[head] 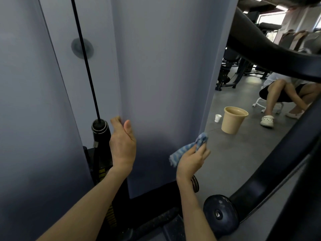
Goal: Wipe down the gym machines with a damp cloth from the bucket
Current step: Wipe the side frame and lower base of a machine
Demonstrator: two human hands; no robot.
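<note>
Cloth point(189, 148), blue-and-white striped and bunched, sits at 4 o'clock from the view's middle, gripped in the right hand's point(191, 162) curled fingers, just beside the grey machine panel's point(165, 66) right edge. At the cloth's 9 o'clock, the left hand point(122, 145) pinches the panel's other edge, its fingertips hidden behind it. The tan bucket point(234, 120) stands on the grey floor point(234, 153) at the cloth's 2 o'clock, its contents unseen. A seated person point(284, 94) beyond is partly cut off.

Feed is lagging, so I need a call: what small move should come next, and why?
Probably slide the right hand with the cloth onto the grey panel and wipe upward: the cloth is bunched by its lower right edge, and the left hand grips its left edge.
</note>
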